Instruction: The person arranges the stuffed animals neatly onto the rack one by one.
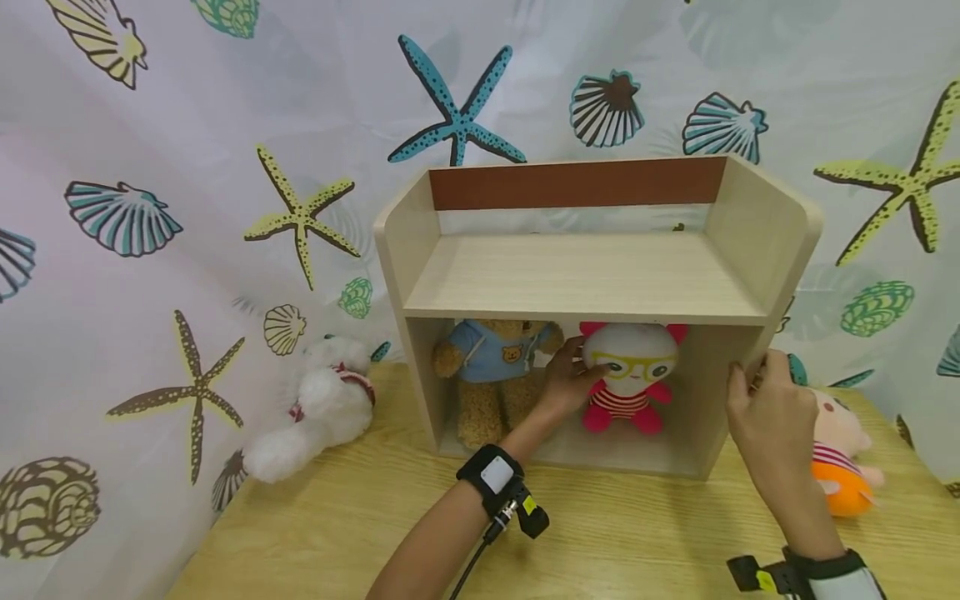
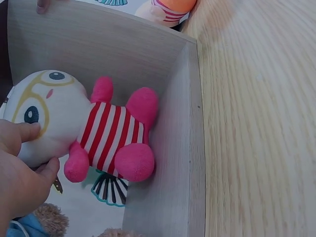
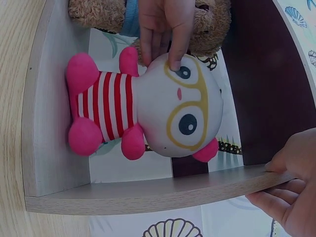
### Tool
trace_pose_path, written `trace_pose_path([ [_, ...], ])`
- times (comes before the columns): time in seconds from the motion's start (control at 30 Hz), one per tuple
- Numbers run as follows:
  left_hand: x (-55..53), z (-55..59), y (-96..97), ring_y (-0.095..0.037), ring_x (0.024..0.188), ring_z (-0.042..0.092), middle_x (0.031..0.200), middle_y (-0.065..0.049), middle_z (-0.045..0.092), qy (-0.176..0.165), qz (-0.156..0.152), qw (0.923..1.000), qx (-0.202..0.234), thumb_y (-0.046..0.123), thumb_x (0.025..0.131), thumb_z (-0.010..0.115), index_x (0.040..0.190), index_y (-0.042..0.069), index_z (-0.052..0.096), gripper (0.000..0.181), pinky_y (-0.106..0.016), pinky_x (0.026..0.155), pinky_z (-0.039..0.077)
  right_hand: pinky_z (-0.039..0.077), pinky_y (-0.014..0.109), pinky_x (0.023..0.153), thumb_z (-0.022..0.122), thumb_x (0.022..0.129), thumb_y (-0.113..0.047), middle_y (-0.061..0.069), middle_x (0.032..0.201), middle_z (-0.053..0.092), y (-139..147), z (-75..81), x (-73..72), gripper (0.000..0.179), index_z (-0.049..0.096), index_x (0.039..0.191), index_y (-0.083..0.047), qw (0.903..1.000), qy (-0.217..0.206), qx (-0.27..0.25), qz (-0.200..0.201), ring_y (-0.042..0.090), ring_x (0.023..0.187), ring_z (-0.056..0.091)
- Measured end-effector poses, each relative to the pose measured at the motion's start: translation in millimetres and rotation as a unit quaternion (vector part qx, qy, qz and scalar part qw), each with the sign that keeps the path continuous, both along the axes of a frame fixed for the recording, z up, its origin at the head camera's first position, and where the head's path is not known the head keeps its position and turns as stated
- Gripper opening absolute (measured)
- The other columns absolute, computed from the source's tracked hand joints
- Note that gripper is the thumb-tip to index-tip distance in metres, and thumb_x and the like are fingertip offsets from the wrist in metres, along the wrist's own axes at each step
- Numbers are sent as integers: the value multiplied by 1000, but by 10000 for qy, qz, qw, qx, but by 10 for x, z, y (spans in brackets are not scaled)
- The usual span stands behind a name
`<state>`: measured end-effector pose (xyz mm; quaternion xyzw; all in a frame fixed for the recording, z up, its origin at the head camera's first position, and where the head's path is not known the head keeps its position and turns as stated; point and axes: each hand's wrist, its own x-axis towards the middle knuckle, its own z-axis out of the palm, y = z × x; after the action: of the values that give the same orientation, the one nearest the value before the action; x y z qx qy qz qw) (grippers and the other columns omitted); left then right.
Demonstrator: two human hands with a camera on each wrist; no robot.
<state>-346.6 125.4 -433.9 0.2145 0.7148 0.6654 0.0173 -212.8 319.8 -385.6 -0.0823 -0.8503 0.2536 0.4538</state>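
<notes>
A pink and white plush doll (image 1: 628, 367) with yellow glasses and a striped body sits upright in the lower compartment of a wooden shelf (image 1: 585, 275). My left hand (image 1: 567, 379) reaches in and holds the side of its head, with one finger on the face by an eye, as the left wrist view shows. Beside it, on the left, sits a teddy bear (image 1: 497, 358) in a blue top, its head hidden under the upper board in the head view. My right hand (image 3: 291, 182) grips the shelf's right side panel (image 3: 163, 192), thumb inside and fingers outside.
A white fluffy plush (image 1: 322, 400) with a red collar leans at the left of the wooden table (image 1: 315, 533). Right of the shelf, partly behind my right hand, lies a doll (image 1: 843, 467) with orange shorts. A patterned curtain (image 1: 300, 100) hangs behind.
</notes>
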Motion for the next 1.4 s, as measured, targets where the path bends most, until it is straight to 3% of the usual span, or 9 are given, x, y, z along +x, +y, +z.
trace_pose_path([
  [0.27,-62,-38,67,-27,105,67,114,-14,60,105,218,9996,-127,5,91,71,139,-1,50,53,-28,77,55,52,64,62,62,96,-7,39,93,62,-6,-2,19,30,54,112,17,9999,-109,-55,-15,56,73,61],
  [0.57,-98,-55,177,-16,91,66,110,-10,62,57,332,9989,-320,8,90,72,139,0,51,53,-26,71,53,50,65,59,63,94,-5,38,84,62,-5,-28,33,26,54,107,16,10000,88,36,-21,56,65,59],
  [0.7,-89,-73,228,-21,96,67,108,-9,60,150,347,9984,-412,8,90,72,138,1,51,53,-27,72,54,50,65,58,64,94,-5,37,82,61,-11,-51,43,26,54,105,16,9999,100,30,-10,56,64,59],
  [0.9,-101,-88,313,-29,107,67,109,-11,60,146,205,9995,-209,5,90,72,138,-1,50,53,-29,79,55,49,66,58,64,93,-5,38,82,61,-3,-59,54,25,54,104,15,9998,155,57,-94,57,64,59],
  [1.07,-118,-78,350,-23,102,68,108,-7,62,34,344,9989,-304,10,88,74,137,4,54,54,-29,77,55,49,66,58,64,92,-4,39,82,61,8,-31,67,25,54,104,16,9998,180,98,-87,57,64,59],
  [1.2,-166,-74,373,-17,100,66,108,-3,61,11,276,9989,-377,13,88,75,139,7,54,56,-27,77,54,50,66,58,64,93,-4,38,82,61,15,-9,64,25,54,104,16,9998,185,92,-81,56,64,60],
  [1.4,-232,-89,354,-14,95,66,112,-3,65,22,329,9984,-466,20,88,76,141,12,55,57,-28,74,54,51,64,59,64,94,-5,39,86,62,-10,6,43,28,53,108,16,10000,-73,-2,-46,56,67,61],
])
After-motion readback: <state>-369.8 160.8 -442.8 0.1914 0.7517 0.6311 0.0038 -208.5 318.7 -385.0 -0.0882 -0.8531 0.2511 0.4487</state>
